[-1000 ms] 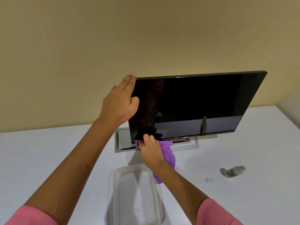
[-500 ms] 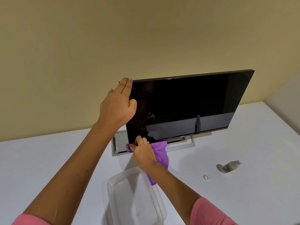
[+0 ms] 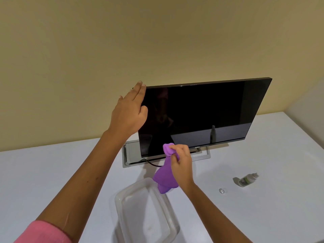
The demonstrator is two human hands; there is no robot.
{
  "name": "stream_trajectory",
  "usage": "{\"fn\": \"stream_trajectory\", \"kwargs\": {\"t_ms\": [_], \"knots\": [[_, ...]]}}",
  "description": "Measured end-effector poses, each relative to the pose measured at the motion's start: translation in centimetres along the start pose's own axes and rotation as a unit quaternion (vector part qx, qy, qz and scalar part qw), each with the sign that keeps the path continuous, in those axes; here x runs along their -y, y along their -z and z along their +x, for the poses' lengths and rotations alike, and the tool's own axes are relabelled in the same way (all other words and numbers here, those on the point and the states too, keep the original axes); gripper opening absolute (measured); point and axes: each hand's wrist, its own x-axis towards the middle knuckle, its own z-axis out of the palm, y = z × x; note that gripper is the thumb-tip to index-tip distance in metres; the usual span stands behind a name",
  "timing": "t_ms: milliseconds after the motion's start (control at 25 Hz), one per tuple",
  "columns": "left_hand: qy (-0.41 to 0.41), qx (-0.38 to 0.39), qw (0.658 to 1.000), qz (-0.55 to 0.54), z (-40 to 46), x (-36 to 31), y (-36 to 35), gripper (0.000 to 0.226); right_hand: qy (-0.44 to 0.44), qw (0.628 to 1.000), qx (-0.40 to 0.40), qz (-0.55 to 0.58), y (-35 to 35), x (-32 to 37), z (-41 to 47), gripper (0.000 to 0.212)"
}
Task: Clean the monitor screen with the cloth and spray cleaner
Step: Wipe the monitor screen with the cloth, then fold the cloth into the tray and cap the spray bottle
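A black monitor [image 3: 206, 114] stands on a silver frame stand on the white table, its dark screen facing me. My left hand [image 3: 129, 113] rests flat against the monitor's upper left edge, fingers straight and thumb on the screen side. My right hand [image 3: 180, 160] pinches a purple cloth [image 3: 165, 174] in front of the screen's bottom edge, left of the logo; the cloth hangs down below the fist. The spray cleaner bottle [image 3: 246, 179] lies on its side on the table at the right, with its clear cap [image 3: 221, 190] beside it.
A clear plastic tub [image 3: 145, 213] sits on the white table [image 3: 52, 172] near me, just below the hanging cloth. A black cable [image 3: 152, 163] runs out from under the monitor. A beige wall stands behind.
My right hand with the cloth has moved right along the screen's bottom edge and the cloth is bunched higher above the fingers. My left hand stays on the monitor's upper left edge.
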Motion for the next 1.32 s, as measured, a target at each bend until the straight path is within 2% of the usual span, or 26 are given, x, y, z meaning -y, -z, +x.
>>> {"fn": "stream_trajectory", "kwargs": {"t_ms": [200,280,360,400,480,560,680,720,760,800,840,920,1080,1160,1240,1320], "knots": [[0.024,-0.038,0.998,-0.052,-4.6,0.6,-1.4,0.063,-0.093,0.994,0.026,0.060,3.4,2.4,0.7,0.014],[0.068,-0.043,0.986,-0.145,-7.2,0.7,-2.6,0.061,-0.129,0.985,0.050,0.101,4.5,3.9,1.2,0.011],[0.152,-0.013,0.954,-0.259,-9.7,0.7,-3.8,0.059,-0.180,0.964,0.086,0.177,5.5,5.4,1.5,0.015],[0.205,0.018,0.926,-0.315,-10.7,0.8,-4.4,0.058,-0.197,0.946,0.111,0.232,6.0,6.1,1.7,0.020],[0.293,0.102,0.850,-0.425,-12.3,0.6,-5.4,0.060,-0.209,0.896,0.170,0.354,6.9,7.2,1.7,0.033],[0.348,0.178,0.744,-0.541,-13.5,0.5,-6.0,0.064,-0.215,0.843,0.212,0.445,7.5,8.1,1.6,0.040],[0.393,0.209,0.547,-0.709,-15.4,1.2,-6.2,0.058,-0.245,0.780,0.231,0.528,7.8,8.8,0.9,0.040],[0.389,0.216,0.499,-0.743,-16.2,1.1,-6.1,0.056,-0.261,0.760,0.227,0.551,7.9,8.7,0.6,0.037],[0.371,0.224,0.485,-0.759,-16.9,1.2,-6.0,0.055,-0.279,0.742,0.220,0.568,8.0,8.6,0.3,0.033],[0.349,0.227,0.499,-0.760,-17.4,1.3,-5.9,0.055,-0.298,0.735,0.213,0.570,8.1,8.2,-0.1,0.028],[0.330,0.222,0.528,-0.750,-17.7,1.4,-5.8,0.057,-0.317,0.743,0.205,0.553,8.2,7.7,-0.5,0.022],[0.319,0.191,0.582,-0.723,-17.7,1.7,-5.4,0.053,-0.354,0.780,0.194,0.478,8.4,6.7,-1.4,0.020],[0.337,0.134,0.631,-0.685,-16.9,2.1,-3.9,0.037,-0.391,0.811,0.253,0.355,8.3,4.7,-3.3,0.042],[0.331,0.140,0.691,-0.627,-16.8,2.4,-3.5,0.035,-0.370,0.832,0.285,0.299,8.6,3.9,-3.6,0.046],[0.337,0.152,0.741,-0.560,-16.9,2.8,-3.4,0.033,-0.363,0.837,0.305,0.272,8.8,3.6,-3.6,0.067],[0.345,0.163,0.749,-0.542,-17.1,3.5,-3.4,0.036,-0.363,0.844,0.287,0.271,8.8,3.6,-3.7,0.071]]}}
